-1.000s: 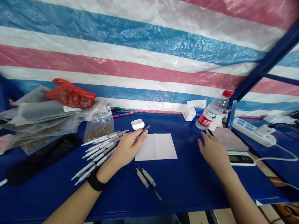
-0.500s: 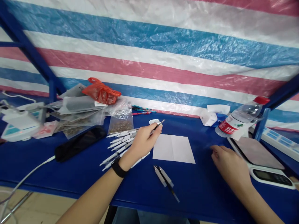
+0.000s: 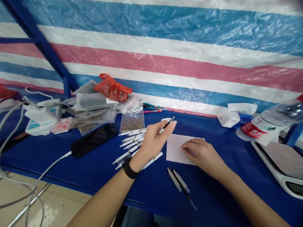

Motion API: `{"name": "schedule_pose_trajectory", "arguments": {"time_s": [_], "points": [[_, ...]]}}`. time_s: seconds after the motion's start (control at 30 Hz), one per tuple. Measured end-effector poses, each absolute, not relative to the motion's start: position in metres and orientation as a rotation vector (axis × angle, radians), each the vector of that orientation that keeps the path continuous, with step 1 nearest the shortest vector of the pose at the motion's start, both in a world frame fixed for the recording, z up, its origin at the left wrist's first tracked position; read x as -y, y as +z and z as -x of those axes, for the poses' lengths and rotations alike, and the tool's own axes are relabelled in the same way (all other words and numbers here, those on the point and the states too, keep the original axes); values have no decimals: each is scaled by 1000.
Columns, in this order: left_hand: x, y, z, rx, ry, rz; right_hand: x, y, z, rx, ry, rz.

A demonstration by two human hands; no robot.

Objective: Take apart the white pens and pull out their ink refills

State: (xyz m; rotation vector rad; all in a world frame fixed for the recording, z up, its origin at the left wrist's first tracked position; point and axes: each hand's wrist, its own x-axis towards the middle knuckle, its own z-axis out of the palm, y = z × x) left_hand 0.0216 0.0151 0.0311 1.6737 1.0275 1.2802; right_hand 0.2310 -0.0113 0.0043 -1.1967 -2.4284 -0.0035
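My left hand point(image 3: 155, 140) is closed on a thin dark-tipped pen point(image 3: 168, 122) that sticks out past my fingers, above a row of several white pens point(image 3: 131, 143). A black band sits on that wrist. My right hand point(image 3: 201, 153) lies flat, fingers down, on a white sheet of paper point(image 3: 175, 148) on the blue table point(image 3: 99, 167). Near the front edge lie two grey pens and a thin dark refill point(image 3: 181, 186). A small white cap-like piece point(image 3: 165, 120) shows just behind my left fingers.
At back left are a red plastic bag point(image 3: 113, 88), clear bags of brown bits point(image 3: 132, 121), a black pouch point(image 3: 94, 143) and a white power strip point(image 3: 41, 118) with cables. At right stand a tipped water bottle point(image 3: 267, 124), tissues point(image 3: 228, 115) and a digital scale point(image 3: 281, 164).
My right hand has moved left from the bare table near the scale onto the white paper. The view has swung left. My left hand still holds the pen.
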Motion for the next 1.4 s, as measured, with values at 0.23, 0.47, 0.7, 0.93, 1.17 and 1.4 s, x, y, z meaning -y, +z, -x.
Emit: {"name": "schedule_pose_trajectory", "arguments": {"time_s": [0.23,0.47,0.7,0.93,1.17,1.4], "points": [[-18,27,-26,-997,1368,-1535,27,23,-220,2357,318,1153],[-23,24,-27,-1016,1412,-1421,47,33,-222,2449,1085,1398],[-21,22,-31,-1002,1399,-1472,46,33,-222,2499,975,1472],[-18,24,-30,-1060,1325,-1575,43,29,-230,2419,991,1526],[-11,22,-32,-1099,1237,-1876,46,32,-235,2153,957,1449],[-5,16,-36,-957,1134,-2233,36,49,-251,1380,819,938]]}}
